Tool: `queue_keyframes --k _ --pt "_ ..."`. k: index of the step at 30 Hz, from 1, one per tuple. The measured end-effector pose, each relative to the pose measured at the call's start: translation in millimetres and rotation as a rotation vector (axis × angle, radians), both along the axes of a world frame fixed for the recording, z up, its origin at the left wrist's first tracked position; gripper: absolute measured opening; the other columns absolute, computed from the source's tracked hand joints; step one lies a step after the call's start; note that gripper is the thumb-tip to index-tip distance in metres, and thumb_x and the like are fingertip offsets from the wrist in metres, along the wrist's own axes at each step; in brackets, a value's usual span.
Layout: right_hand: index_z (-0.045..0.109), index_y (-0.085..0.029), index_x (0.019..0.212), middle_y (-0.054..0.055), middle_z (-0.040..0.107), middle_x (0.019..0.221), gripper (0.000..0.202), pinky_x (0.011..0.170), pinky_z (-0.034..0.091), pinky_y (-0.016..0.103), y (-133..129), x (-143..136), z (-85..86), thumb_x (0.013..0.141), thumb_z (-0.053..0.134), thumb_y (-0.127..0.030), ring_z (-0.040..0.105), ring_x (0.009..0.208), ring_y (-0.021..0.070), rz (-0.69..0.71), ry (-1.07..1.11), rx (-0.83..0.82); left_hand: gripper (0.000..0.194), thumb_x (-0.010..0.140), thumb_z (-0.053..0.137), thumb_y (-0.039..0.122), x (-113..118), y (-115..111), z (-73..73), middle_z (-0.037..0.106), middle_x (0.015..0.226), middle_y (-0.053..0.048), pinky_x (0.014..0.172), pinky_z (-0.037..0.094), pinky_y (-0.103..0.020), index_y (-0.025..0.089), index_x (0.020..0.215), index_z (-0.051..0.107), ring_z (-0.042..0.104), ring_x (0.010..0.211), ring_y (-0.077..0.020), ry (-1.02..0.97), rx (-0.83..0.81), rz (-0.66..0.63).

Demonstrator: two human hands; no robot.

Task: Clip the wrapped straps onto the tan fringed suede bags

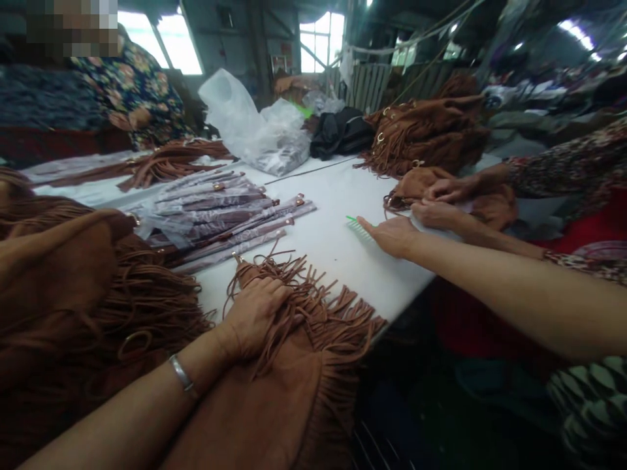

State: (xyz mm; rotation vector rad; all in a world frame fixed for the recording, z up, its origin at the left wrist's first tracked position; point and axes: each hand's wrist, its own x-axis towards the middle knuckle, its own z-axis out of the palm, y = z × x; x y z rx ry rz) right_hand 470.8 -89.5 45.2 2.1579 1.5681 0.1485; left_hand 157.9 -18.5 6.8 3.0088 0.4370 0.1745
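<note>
Under my left hand (257,313) lies a brown fringed bag (279,405), its suede-like body hanging toward me over the table edge. The fingers of that hand press into the strands of the fringe (337,320), and their tips are partly hidden. My right hand (394,236) reaches out over the white table (337,251), closed on a green comb (361,230) with its teeth pointing down and left. The comb is apart from the bag. A metal clip (238,258) shows at the bag's far corner.
More brown fringed bags (63,267) are heaped at the left. Plastic-wrapped straps (220,209) lie beyond my left hand. Clear plastic bags (264,127) and a bag pile (431,130) stand farther back. At right, a co-worker's hands (441,202) handle another brown bag (494,207).
</note>
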Motion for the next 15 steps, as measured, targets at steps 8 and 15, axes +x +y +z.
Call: queue_keyframes --k 8,15 --pt "0.0 -0.02 0.144 0.013 0.067 0.086 0.079 0.056 0.044 0.028 -75 -124 6.5 0.079 0.044 -0.016 0.063 0.068 0.0226 0.454 0.376 0.019 0.036 0.084 0.042 0.05 1 1 -4.3 0.056 0.086 -0.005 0.078 0.035 -0.037 0.018 0.089 0.056 0.048 0.085 -0.0222 -0.006 0.052 0.002" --pt "0.013 -0.019 0.144 0.02 0.066 0.085 0.064 0.062 0.044 0.041 -88 -55 -6.1 0.084 0.03 -0.004 0.063 0.075 0.0304 0.1 0.144 -0.012 0.032 0.085 0.04 0.044 -1 14 -13.5 0.057 0.084 -0.006 0.075 0.037 -0.036 0.017 0.088 0.057 0.05 0.084 -0.0226 -0.037 0.059 -0.013"
